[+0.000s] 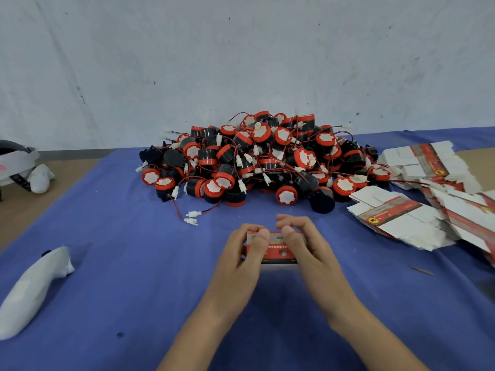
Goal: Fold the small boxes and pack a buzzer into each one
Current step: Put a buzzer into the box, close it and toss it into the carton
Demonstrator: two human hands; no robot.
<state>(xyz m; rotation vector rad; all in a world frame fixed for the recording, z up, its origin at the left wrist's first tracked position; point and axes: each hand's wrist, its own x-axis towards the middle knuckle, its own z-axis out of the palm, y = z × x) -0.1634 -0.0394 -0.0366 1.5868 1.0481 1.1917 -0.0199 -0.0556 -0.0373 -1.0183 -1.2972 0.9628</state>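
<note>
While the small red box sits at lower centre, gripped by left hand and right hand, both closed around it: press flaps squarely along creases, thumbs steady.

Matt blue cloth covers the table. Far centre, buzzers — glossy black-and-red plastic. At right, flat boxes — printed cardboard, faintly sheened. Far wall: rough, scuffed white.
</note>
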